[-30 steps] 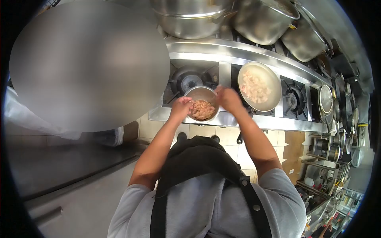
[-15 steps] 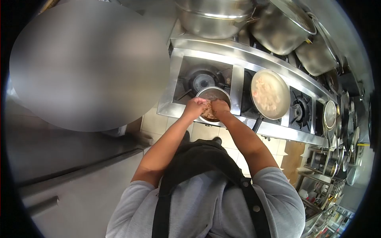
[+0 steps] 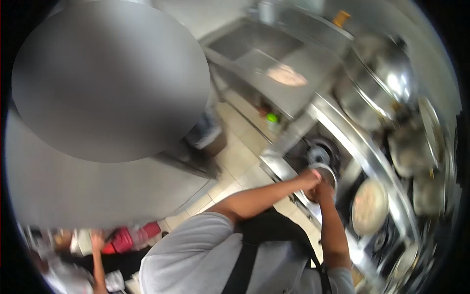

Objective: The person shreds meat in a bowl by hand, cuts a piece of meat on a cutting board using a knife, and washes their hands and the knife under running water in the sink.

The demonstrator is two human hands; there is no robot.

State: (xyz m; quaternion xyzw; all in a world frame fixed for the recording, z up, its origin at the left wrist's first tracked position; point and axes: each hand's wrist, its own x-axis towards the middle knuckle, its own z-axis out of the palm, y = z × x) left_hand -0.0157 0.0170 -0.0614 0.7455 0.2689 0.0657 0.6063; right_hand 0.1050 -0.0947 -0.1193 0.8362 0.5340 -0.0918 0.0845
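Observation:
Both hands are together over a round metal pot (image 3: 332,175) at the stove's front edge. My left hand (image 3: 309,180) is at the pot's left side, its fingers blurred. Beside it, my right hand (image 3: 323,191) reaches in over the rim, with its fingers hidden. The meat in the pot is mostly covered by the hands. To the right of the pot, a pale frying pan (image 3: 370,207) with light pieces of food sits on the stove.
A metal sink counter (image 3: 313,63) holding a pale item (image 3: 287,75) stands beyond the stove. Large metal pots (image 3: 364,83) line the back right. A person's arm (image 3: 99,262) shows at the lower left, near red items (image 3: 125,240).
The view has swung left, bringing the sink and another person into sight. My right hand, earlier lifted at the pot's right rim, came down into the pot beside my left.

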